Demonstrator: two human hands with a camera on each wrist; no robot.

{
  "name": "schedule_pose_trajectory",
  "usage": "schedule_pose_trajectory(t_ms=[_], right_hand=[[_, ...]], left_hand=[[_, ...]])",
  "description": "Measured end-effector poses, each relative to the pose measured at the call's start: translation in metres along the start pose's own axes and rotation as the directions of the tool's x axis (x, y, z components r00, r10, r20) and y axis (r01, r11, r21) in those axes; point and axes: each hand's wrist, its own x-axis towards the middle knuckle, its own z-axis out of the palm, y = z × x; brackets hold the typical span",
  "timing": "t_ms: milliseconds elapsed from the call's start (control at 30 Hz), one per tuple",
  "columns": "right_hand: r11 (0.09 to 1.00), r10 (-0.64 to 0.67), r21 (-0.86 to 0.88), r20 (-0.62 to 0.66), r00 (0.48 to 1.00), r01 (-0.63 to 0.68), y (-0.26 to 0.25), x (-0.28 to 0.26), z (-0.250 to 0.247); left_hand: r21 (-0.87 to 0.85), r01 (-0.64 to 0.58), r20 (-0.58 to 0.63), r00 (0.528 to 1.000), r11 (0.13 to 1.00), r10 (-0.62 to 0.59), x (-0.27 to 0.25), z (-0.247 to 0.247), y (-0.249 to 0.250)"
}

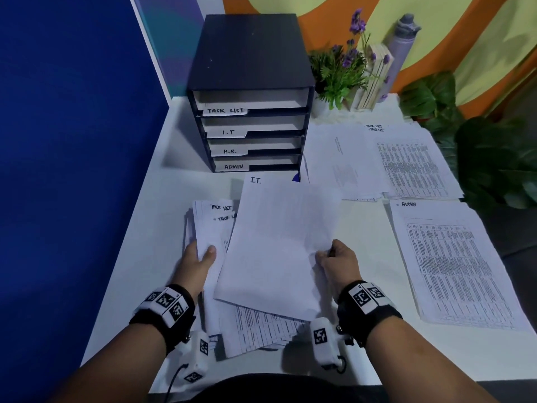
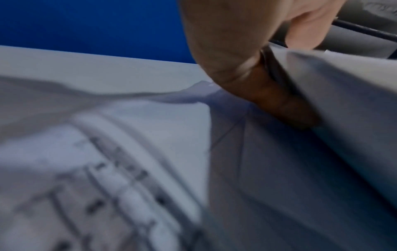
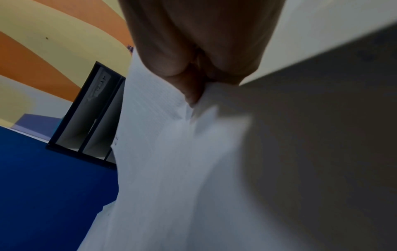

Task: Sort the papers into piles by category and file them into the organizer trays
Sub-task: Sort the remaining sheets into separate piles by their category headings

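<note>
My right hand (image 1: 334,258) pinches the right edge of a white sheet headed "I.T." (image 1: 279,242), lifted and tilted above the unsorted stack; the right wrist view shows the same sheet (image 3: 171,152) pinched between thumb and finger. My left hand (image 1: 200,257) grips the left side of the unsorted stack (image 1: 212,225), whose top sheets read "TASK LIST"; the stack (image 2: 128,152) fills the left wrist view. A dark four-tray organizer (image 1: 250,91) stands at the back, labelled TASK LIST, I.T, H.R. and ADMIN from top to bottom.
On the white table (image 1: 151,205), a "TASK LIST" pile (image 1: 412,167) and another pile (image 1: 343,161) lie right of the organizer. An "ADMIN" pile (image 1: 453,263) lies at the front right. A potted plant (image 1: 340,68) and a grey bottle (image 1: 401,50) stand behind.
</note>
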Motion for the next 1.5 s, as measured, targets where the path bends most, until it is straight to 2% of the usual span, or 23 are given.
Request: schedule_pose_trajectory(t_ms=[100, 167, 233, 300, 367, 433, 500, 600, 633, 700, 733, 800, 833, 900, 967, 1000, 1067, 1167, 1267, 1367, 1500], right_hand=[[0.998, 0.039, 0.036, 0.063, 0.997, -0.042, 0.000, 0.001, 0.005], [0.999, 0.032, 0.040, 0.092, 0.995, -0.036, -0.007, -0.001, 0.004], [0.999, -0.021, 0.035, 0.034, 0.999, 0.020, -0.020, -0.002, -0.004], [0.994, -0.091, -0.074, -0.074, 0.993, 0.086, -0.034, 0.001, -0.017], [0.985, -0.122, -0.133, -0.091, 0.988, 0.110, -0.053, 0.004, -0.031], [0.994, -0.050, -0.095, 0.006, 0.999, 0.050, -0.069, 0.008, -0.040], [0.993, 0.038, -0.113, 0.162, 0.986, -0.020, -0.078, 0.010, -0.048], [0.990, 0.045, -0.144, 0.311, 0.949, 0.001, -0.074, 0.010, -0.063], [0.979, 0.047, -0.204, 0.298, 0.953, 0.016, -0.072, 0.013, -0.072], [0.966, 0.034, -0.257, 0.160, 0.986, 0.008, -0.069, 0.023, -0.092], [0.973, 0.027, -0.231, 0.054, 0.998, -0.013, -0.068, 0.032, -0.103], [0.996, 0.019, -0.080, -0.160, 0.987, -0.032, -0.069, 0.048, -0.126], [1.000, 0.018, -0.014, -0.205, 0.979, -0.021, -0.069, 0.055, -0.135], [0.999, 0.051, -0.001, -0.109, 0.993, -0.051, -0.068, 0.065, -0.144], [0.988, 0.056, -0.143, 0.030, 0.998, -0.051, -0.060, 0.073, -0.143], [0.972, 0.013, -0.234, 0.025, 1.000, -0.007, -0.059, 0.079, -0.142], [0.931, -0.132, -0.355, -0.112, 0.985, 0.084, -0.066, 0.092, -0.145], [0.895, -0.279, -0.415, -0.236, 0.931, 0.163, -0.095, 0.111, -0.157], [0.874, -0.304, -0.449, -0.207, 0.930, 0.185, -0.111, 0.134, -0.157], [0.845, -0.338, -0.483, -0.149, 0.929, 0.230, -0.107, 0.153, -0.144], [0.841, -0.370, -0.468, -0.133, 0.920, 0.271, -0.102, 0.166, -0.125]], left_hand=[[0.110, -0.032, 0.055, 0.998, 0.993, 0.026, -0.001, 0.002, -0.001], [0.225, -0.052, 0.042, 0.998, 0.973, 0.044, -0.001, 0.003, 0.003], [0.245, -0.082, -0.011, 0.996, 0.966, 0.087, 0.000, 0.003, 0.012], [0.236, -0.120, -0.056, 0.989, 0.964, 0.137, 0.001, 0.003, 0.028], [0.215, -0.163, -0.082, 0.979, 0.963, 0.185, 0.001, 0.004, 0.045], [0.192, -0.185, -0.129, 0.969, 0.964, 0.212, 0.004, 0.008, 0.060], [0.170, -0.191, -0.180, 0.959, 0.967, 0.221, 0.006, 0.015, 0.072], [0.143, -0.174, -0.233, 0.951, 0.974, 0.204, 0.010, 0.031, 0.082], [0.136, -0.164, -0.237, 0.952, 0.977, 0.193, 0.010, 0.038, 0.085], [0.124, -0.142, -0.212, 0.963, 0.982, 0.166, 0.011, 0.051, 0.087], [0.115, -0.135, -0.191, 0.969, 0.984, 0.155, 0.010, 0.058, 0.087], [0.101, -0.117, -0.162, 0.978, 0.988, 0.133, 0.010, 0.070, 0.088], [0.093, -0.111, -0.159, 0.979, 0.989, 0.125, 0.010, 0.075, 0.089], [0.092, -0.102, -0.163, 0.980, 0.991, 0.116, 0.013, 0.082, 0.089], [0.093, -0.089, -0.176, 0.979, 0.992, 0.105, 0.016, 0.087, 0.092], [0.093, -0.082, -0.188, 0.977, 0.992, 0.098, 0.017, 0.088, 0.093], [0.094, -0.064, -0.212, 0.974, 0.993, 0.083, 0.020, 0.087, 0.096], [0.125, -0.053, -0.243, 0.967, 0.991, 0.082, 0.022, 0.081, 0.097], [0.126, -0.050, -0.259, 0.962, 0.991, 0.082, 0.021, 0.073, 0.094], [0.141, -0.037, -0.270, 0.960, 0.989, 0.075, 0.018, 0.066, 0.089], [0.131, -0.031, -0.267, 0.961, 0.991, 0.066, 0.015, 0.057, 0.082]])
